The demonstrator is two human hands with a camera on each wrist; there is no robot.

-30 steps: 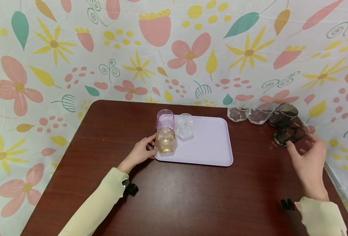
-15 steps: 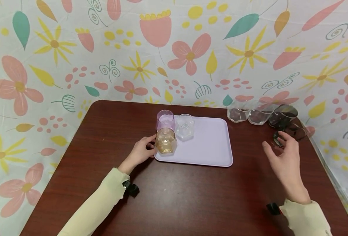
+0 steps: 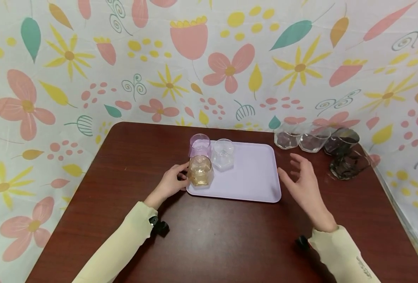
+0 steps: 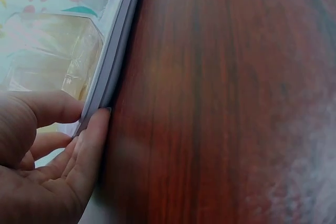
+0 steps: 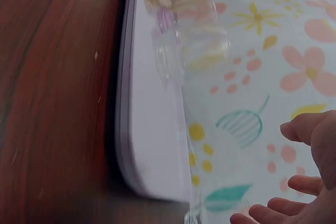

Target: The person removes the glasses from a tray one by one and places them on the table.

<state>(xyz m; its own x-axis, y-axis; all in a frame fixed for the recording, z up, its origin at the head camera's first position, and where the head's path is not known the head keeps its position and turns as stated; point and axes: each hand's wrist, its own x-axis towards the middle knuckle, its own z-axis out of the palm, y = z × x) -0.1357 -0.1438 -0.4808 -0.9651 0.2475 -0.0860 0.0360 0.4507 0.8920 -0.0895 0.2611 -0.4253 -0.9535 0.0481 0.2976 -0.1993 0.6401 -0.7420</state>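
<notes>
My left hand point(image 3: 170, 181) pinches the left edge of the lilac tray point(image 3: 253, 173). In the left wrist view, the thumb lies on the rim and a finger is beneath it. On the tray's left part stand an amber glass point(image 3: 199, 171), a purple glass point(image 3: 199, 146) behind it and a clear glass point(image 3: 223, 155) to their right. Just off the tray's right edge is my right hand point(image 3: 306, 192), holding nothing, thumb and fingers spread. In the right wrist view its fingers point(image 5: 302, 184) are apart from the tray.
To the back right of the brown table point(image 3: 216, 239) stand two clear glasses point(image 3: 286, 139) point(image 3: 313, 142) side by side. Two dark smoky glasses point(image 3: 341, 140) point(image 3: 347, 165) are at their right, near the table's edge. A floral cloth point(image 3: 230, 70) hangs behind.
My right hand has let go of the front smoky glass and moved left to the tray's right edge. That glass stays where it stood. The left hand keeps its hold.
</notes>
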